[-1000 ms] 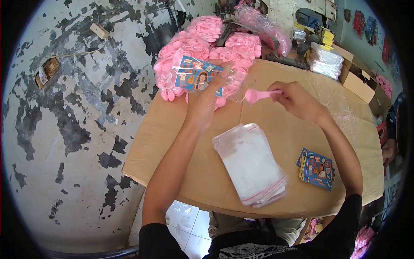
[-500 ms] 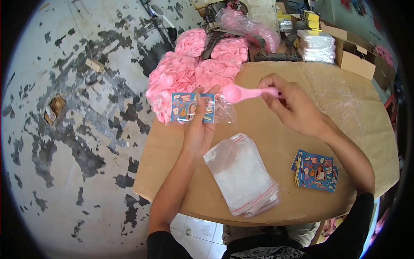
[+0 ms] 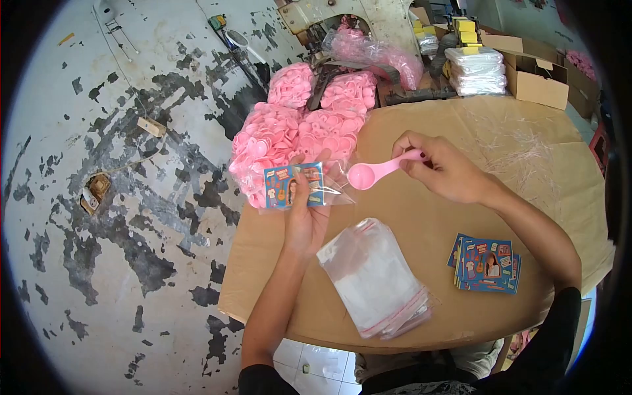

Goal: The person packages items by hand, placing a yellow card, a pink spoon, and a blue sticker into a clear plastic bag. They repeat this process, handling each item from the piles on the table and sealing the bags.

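Observation:
My left hand (image 3: 305,214) holds a clear plastic bag with a blue printed card (image 3: 276,187) in it, its thumb across the card. The bag's open end points right. My right hand (image 3: 447,168) pinches a pink spoon (image 3: 378,172) by its handle, the round bowl facing left beside the bag's mouth. Below my hands lies a stack of clear bags (image 3: 378,280) with red strips. A small pile of blue cards (image 3: 486,264) rests on the table's right part, near my right forearm.
Bulging bags of pink spoons (image 3: 266,138) stand behind my left hand on the brown-covered table (image 3: 421,224). Thin clear strands (image 3: 520,155) lie at the right. At the back are wrapped clear packs (image 3: 477,71), an open cardboard box (image 3: 536,80) and a metal machine part (image 3: 388,23).
The view has shifted, so most things sit slightly lower. The pink spoon has tilted, with its bowl now lower than its handle, and stays in my right hand.

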